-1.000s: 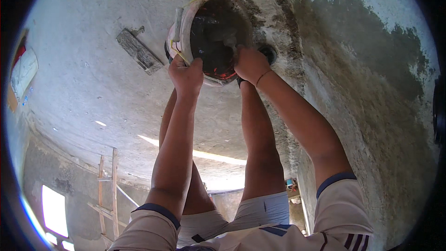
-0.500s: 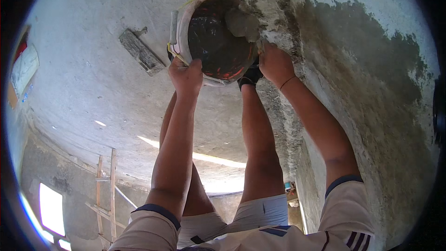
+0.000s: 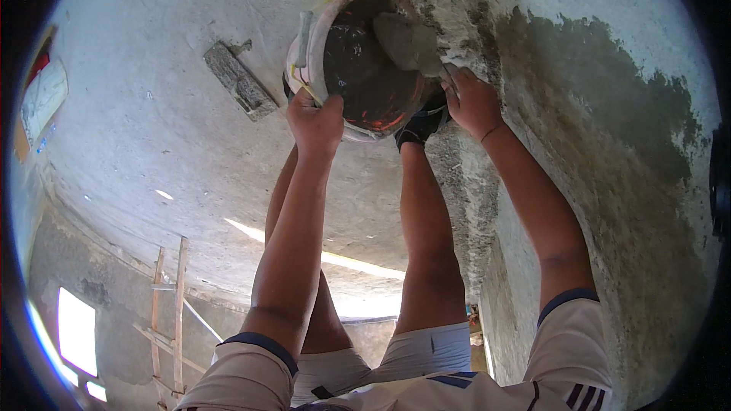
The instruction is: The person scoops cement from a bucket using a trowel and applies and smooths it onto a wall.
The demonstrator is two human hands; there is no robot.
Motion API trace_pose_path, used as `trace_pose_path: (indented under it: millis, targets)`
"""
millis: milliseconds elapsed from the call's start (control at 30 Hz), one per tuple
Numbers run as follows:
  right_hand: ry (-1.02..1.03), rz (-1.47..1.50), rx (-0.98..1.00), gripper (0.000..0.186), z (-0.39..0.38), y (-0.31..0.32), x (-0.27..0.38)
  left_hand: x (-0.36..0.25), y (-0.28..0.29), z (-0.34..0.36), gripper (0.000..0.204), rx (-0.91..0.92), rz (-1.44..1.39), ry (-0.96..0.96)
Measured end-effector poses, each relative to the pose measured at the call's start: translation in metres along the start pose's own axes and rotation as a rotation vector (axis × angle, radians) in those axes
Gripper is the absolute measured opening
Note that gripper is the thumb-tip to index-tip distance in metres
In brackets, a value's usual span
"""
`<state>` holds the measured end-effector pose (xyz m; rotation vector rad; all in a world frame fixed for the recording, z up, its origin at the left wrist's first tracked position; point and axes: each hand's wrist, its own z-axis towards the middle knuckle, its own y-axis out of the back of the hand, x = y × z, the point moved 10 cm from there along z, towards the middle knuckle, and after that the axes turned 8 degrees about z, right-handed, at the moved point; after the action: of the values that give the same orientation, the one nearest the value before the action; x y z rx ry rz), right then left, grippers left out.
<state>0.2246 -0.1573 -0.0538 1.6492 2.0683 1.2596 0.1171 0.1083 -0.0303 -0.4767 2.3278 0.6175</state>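
Upper centre of frame: the mortar bucket (image 3: 358,68) is being held slightly further right than half a sec. ago, w/ the trowel (image 3: 407,42), loaded w/ grey mortar, being lifted nearer the rim and wall. The bucket's near rim is being gripped by the left hand (image 3: 316,122), fingers clamped over the edge. The trowel handle is being clasped by the right hand (image 3: 472,99), fingers closed, just right of the bucket. A float (image 3: 240,80) is lying upper left on the floor (image 3: 137,152).
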Motion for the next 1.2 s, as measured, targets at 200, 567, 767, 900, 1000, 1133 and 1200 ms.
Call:
trace_pose_path:
  millis: [200,567,767,900,1000,1133,1200]
  targets:
    - [0.071,0.142,-0.056,0.045,-0.018,-0.006,0.015,0.002,0.002,0.001,0.017,0.046,0.069,0.036]
    - [-0.361,0.924,0.459,0.049,-0.059,-0.111,-0.007,0.039,0.007,0.020,0.015,-0.049,0.049,-0.041]
    - [-0.445,0.796,0.628,0.039,-0.029,-0.132,-0.006,0.025,0.012,0.020,0.009,-0.213,0.259,-0.239]
    - [-0.475,0.862,0.689,0.044,-0.032,-0.134,-0.003,-0.016,0.020,0.031,0.010,-0.368,0.449,-0.379]
    - [-0.480,0.972,0.646,0.046,-0.046,-0.123,0.001,-0.022,0.037,0.039,0.013,-0.394,0.426,-0.278]
    - [-0.611,1.012,0.742,0.048,-0.071,-0.123,0.003,-0.017,0.046,0.051,0.014,-0.432,0.438,-0.327]
    - [-0.703,1.101,0.715,0.047,-0.081,-0.124,0.001,-0.017,0.050,0.060,0.014,-0.450,0.443,-0.341]
